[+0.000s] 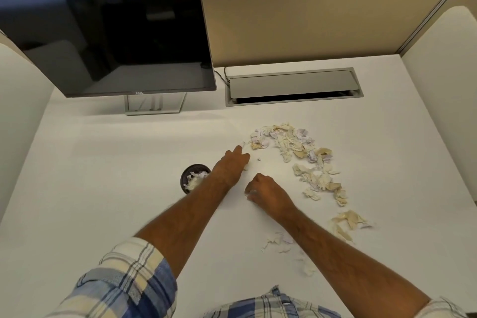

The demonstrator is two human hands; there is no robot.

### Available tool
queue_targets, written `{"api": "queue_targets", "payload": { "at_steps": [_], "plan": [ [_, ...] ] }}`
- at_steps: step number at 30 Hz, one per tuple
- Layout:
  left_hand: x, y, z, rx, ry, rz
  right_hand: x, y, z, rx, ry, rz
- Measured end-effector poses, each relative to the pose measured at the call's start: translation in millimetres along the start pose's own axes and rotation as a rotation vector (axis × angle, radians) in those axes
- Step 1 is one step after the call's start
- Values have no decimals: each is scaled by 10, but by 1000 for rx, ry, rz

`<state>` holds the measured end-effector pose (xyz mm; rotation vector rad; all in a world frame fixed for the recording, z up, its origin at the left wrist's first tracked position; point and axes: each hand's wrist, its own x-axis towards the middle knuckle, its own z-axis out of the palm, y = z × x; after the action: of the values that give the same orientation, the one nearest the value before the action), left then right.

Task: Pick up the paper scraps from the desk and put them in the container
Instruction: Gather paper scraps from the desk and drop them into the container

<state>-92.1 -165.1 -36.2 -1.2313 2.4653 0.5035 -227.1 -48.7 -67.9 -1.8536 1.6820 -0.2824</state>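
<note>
Crumpled white, cream and pale purple paper scraps (296, 147) lie in a curved band on the white desk (129, 188), from the middle back round to the right front. More scraps (281, 242) sit by my right forearm. A small dark round container (186, 175), partly filled with scraps, stands left of my left wrist. My left hand (232, 162) reaches to the near end of the band, index finger on a small scrap (243, 143), other fingers curled over a white bit. My right hand (267, 193) rests on the desk, curled, with white paper at its fingertips.
A dark monitor (108, 33) on a stand fills the back left. A grey cable hatch (291, 85) is set into the desk behind the scraps. Beige partition panels (309, 20) wall in the back and both sides.
</note>
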Motion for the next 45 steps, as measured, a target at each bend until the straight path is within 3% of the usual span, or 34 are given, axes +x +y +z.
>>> {"api": "queue_targets", "payload": {
  "at_steps": [9, 13, 19, 29, 37, 45],
  "plan": [
    [49, 92, -38, -45, -64, -63, 23, -38, 26, -130, -15, -20],
    [8, 88, -130, -144, -33, -111, -11, -19, 13, -46, -30, 67],
    [-168, 44, -539, -399, 135, -140, -122, 68, -101, 177, 52, 240],
    [-997, -507, -633, -625, 479, -215, -182, 53, -371, 376, 205, 239],
    [-1329, -702, -283, -686, 259, -306, -86, -253, -415, 390, 224, 124],
    [-1438, -788, -174, -699, 326, -305, 191, -766, -489, 396, 186, 9]
  ]
}}
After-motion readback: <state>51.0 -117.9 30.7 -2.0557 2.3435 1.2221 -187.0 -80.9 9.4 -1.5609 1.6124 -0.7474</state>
